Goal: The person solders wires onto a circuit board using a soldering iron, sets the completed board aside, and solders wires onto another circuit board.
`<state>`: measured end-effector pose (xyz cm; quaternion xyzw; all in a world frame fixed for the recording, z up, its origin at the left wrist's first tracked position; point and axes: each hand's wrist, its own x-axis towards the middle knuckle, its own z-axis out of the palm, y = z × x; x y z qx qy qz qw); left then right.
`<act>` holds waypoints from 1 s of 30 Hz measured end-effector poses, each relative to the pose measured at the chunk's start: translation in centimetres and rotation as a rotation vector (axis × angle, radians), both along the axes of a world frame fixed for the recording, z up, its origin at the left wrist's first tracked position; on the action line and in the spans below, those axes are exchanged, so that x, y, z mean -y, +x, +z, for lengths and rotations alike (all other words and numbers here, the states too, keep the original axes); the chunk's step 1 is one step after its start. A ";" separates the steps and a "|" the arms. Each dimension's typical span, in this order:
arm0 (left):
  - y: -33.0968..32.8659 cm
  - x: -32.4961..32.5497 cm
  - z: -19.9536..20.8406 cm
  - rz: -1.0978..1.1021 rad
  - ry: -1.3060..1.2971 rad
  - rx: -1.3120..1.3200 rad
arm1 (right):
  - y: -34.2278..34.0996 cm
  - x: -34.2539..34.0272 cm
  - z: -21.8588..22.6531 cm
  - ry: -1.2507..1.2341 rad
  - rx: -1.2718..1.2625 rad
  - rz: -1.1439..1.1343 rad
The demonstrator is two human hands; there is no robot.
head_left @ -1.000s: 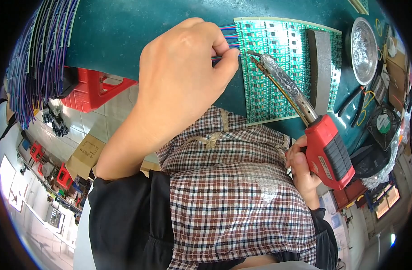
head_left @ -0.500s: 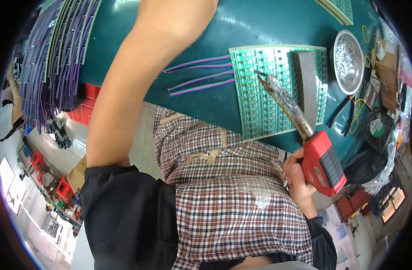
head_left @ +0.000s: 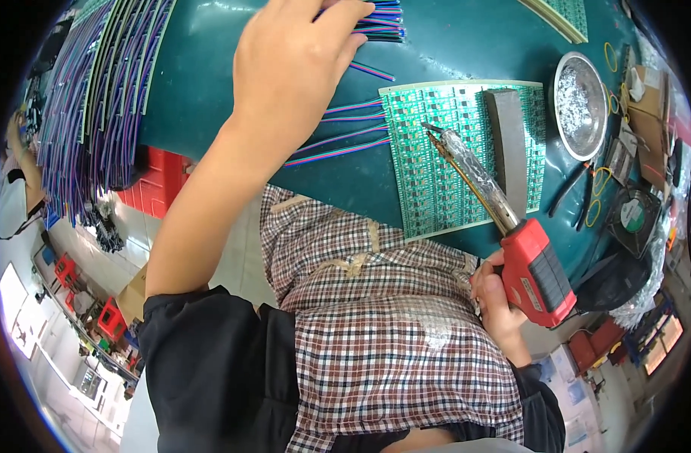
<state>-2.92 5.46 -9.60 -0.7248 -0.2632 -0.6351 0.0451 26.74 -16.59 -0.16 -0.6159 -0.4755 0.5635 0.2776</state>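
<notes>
My left hand [head_left: 289, 64] is at the top edge, over a bundle of thin multicoloured wires [head_left: 383, 26]. Its thumb and index finger are apart, with the wires between and beyond them; the other fingers are partly hidden. A single wire length [head_left: 372, 72] sticks out below the thumb. Low on the right, my right hand [head_left: 498, 306] is closed round a red soldering gun [head_left: 538, 272]. The gun's tip hovers over or touches a green circuit board panel [head_left: 428, 181]; I cannot tell which. Several wires [head_left: 345, 145] extend left from the panel's left edge.
A dark grey bar [head_left: 506, 151] lies across the panel. To its right are a metal bowl [head_left: 563, 140] of silvery bits, pliers [head_left: 576, 196] and a small fan [head_left: 632, 219]. Wired panels [head_left: 96, 98] are stacked at far left. Another board panel [head_left: 564, 19] sits at top right.
My left hand has come into view from beyond the top edge, its wrist drawing nearer, and the wire bundle now shows. My right hand and the soldering gun have barely moved.
</notes>
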 end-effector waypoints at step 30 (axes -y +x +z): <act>1.6 11.3 7.2 0.150 -1.297 -0.416 | 0.9 0.8 0.0 0.078 0.068 0.112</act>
